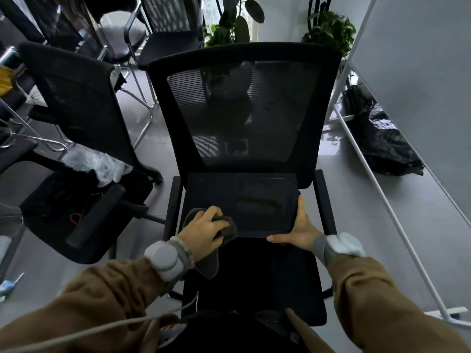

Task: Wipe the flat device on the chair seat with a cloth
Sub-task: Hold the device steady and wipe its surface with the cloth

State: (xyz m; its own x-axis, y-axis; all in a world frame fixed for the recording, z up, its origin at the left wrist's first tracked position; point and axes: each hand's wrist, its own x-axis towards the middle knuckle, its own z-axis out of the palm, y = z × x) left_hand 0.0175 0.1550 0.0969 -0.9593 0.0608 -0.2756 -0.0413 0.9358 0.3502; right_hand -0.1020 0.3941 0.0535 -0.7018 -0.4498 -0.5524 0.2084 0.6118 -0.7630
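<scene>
A flat black device (242, 202) with a dark glossy screen lies on the seat of a black mesh office chair (254, 276), against the backrest. My left hand (204, 233) grips a grey cloth (224, 230) and presses it on the device's near left corner; a loose end of the cloth hangs below my wrist. My right hand (298, 230) holds the device at its near right corner, with the thumb along the front edge and a finger up the right side.
Other black chairs (76, 103) crowd the left, one bearing crumpled plastic (99, 164). A white board frame (382, 200) slants along the right, with a black bag (384, 146) behind it. Potted plants (234, 24) stand behind the backrest. A white cable (102, 327) crosses my left sleeve.
</scene>
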